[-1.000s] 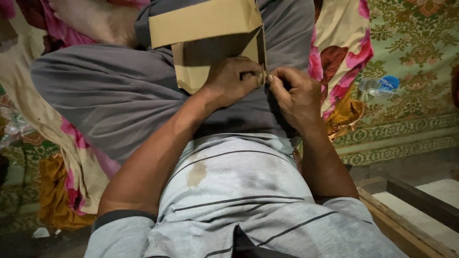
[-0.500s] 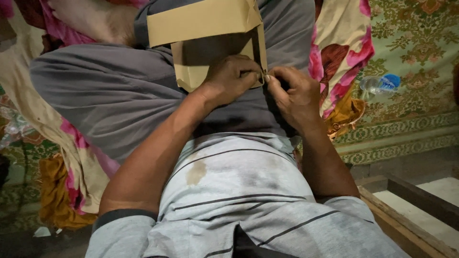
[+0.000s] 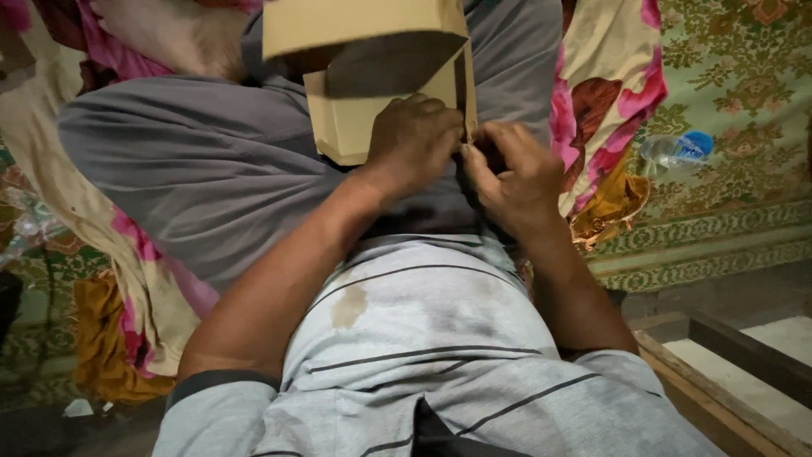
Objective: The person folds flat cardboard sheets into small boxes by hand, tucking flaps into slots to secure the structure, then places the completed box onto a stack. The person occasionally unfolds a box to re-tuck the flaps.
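Note:
A tan cardboard piece [image 3: 355,51], folded into flaps, lies on my lap over grey trousers [image 3: 194,161]. My left hand [image 3: 414,140] rests on the lower flap with its fingers curled at the right edge. My right hand [image 3: 516,178] meets it there, fingertips pinching the same edge of the cardboard. What sits between the fingertips is hidden. My grey striped shirt [image 3: 423,338] fills the lower part of the view.
A floral pink and cream cloth [image 3: 605,110] lies under my legs. A green patterned carpet [image 3: 744,127] spreads to the right with a plastic bottle [image 3: 677,151] on it. A wooden frame edge [image 3: 719,389] runs along the lower right.
Both hands stay at the cardboard's right edge with small finger movements. The cardboard has shifted very slightly.

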